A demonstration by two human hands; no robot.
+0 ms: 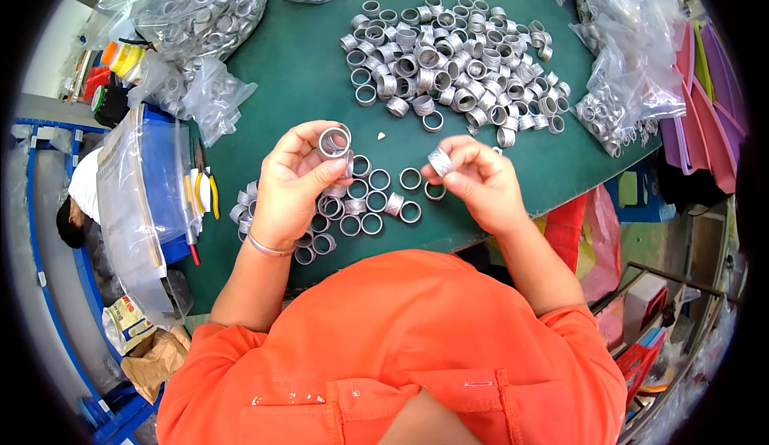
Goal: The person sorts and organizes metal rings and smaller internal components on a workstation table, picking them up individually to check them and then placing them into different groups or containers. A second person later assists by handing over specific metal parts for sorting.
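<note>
My left hand is closed on a silver metal ring, pinched between thumb and fingers with its opening turned up; part of another ring shows just below it. In my right hand a metal ring with a patterned outer band is gripped at the fingertips, tilted on its side. Between and below the hands, several loose rings lie on the green table, some partly hidden by my left hand. A large heap of similar rings sits beyond my right hand.
Clear plastic bags full of rings stand at the far left; another bag lies at the right edge. Yellow-handled pliers rest beside a blue bin on the left. Coloured folders stand at the right, beyond the green table.
</note>
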